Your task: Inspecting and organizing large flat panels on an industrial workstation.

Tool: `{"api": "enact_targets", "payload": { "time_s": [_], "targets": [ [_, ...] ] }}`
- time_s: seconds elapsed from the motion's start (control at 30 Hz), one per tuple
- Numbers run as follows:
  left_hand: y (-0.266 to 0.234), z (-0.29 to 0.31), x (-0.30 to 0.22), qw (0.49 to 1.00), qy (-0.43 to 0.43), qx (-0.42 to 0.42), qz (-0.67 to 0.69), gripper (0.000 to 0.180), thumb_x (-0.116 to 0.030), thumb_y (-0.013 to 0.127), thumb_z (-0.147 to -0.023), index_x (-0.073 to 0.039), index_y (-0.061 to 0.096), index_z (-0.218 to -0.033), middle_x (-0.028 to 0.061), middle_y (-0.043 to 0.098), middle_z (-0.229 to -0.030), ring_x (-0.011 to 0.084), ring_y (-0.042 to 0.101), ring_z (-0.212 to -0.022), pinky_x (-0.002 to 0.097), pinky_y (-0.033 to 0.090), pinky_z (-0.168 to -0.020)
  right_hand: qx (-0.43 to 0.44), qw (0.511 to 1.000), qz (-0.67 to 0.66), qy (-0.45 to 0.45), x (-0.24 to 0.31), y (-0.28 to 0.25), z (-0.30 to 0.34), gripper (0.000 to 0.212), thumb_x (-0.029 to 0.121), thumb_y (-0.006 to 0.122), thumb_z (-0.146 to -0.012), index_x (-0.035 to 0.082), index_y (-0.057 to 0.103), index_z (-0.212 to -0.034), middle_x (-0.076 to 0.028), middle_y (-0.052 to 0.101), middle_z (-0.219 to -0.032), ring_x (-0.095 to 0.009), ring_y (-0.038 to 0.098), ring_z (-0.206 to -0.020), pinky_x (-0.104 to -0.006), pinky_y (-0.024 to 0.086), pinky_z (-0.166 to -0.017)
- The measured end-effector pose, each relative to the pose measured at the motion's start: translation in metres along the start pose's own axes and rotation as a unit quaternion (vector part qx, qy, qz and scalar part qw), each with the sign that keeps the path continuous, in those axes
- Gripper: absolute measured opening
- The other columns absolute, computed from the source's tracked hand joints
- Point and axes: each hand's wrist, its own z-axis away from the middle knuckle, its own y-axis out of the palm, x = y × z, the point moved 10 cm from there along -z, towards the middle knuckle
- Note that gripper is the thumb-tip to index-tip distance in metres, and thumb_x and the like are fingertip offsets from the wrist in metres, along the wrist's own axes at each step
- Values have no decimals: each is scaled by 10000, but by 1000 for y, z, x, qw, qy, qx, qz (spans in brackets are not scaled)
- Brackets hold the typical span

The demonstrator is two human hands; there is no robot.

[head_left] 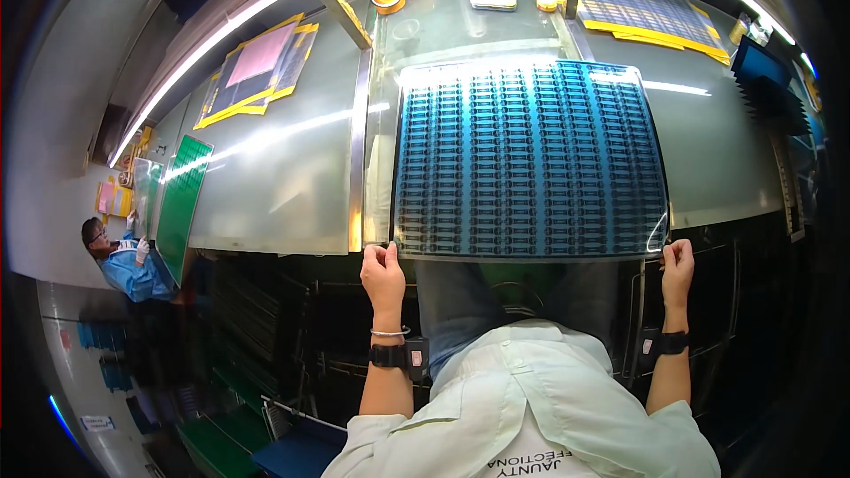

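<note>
One view only: head-worn, left of a side-by-side pair, so we have no second frame to compare overlap against. We look steeply down and forward over the wearer's chest onto the workbench (292,177). Wide fisheye: bench edges bow outward toward the rim, corners go dark. Near field is close; the left hand (383,273) and right hand (678,267) enter from the lower edge, forearms rising from the bottom, at the near edge of the blue sheet (531,159). Far field reaches a co-worker (124,258) at frame left, small and distorted.

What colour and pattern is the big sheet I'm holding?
The sheet is blue with rows of small dark parts; the head view shows it.
</note>
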Motion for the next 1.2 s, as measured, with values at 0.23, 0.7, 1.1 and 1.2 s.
{"api": "enact_targets", "payload": {
  "time_s": [0.23,0.7,1.1,1.2],
  "targets": [
    [39,14,21,939,-152,172,257,260,-219,531,-906,-30,569,-732,27,550,-615,105,518,-504,238,436,-470,-2,995,96,0,13,-26,6,111,18,573,-808,38,464,-821,-33,461,-705,-144,488,-637,-279,422,-575],
    [24,39,38,925,-236,211,210,232,-163,626,-846,26,588,-717,52,586,-599,107,552,-531,227,440,-501,32,838,467,-279,108,134,-241,412,98,433,-840,66,495,-1246,-117,458,-1300,-367,343,-1268,-506,315,-1007],
    [116,-132,-142,906,362,74,-206,543,-386,565,-848,-28,488,-1250,102,456,-1339,350,335,-1286,476,305,-996,62,771,583,-248,96,166,-270,457,145,418,-863,-21,435,-1288,-169,405,-1350,-351,333,-1284,-525,291,-1030],
    [156,-188,-136,928,282,70,-232,599,-452,509,-868,-42,450,-1301,78,400,-1395,325,302,-1313,551,243,-1032,68,763,593,-248,96,172,-267,476,141,412,-867,-12,398,-1317,-155,390,-1364,-342,331,-1285,-506,302,-1030]
  ]
}}
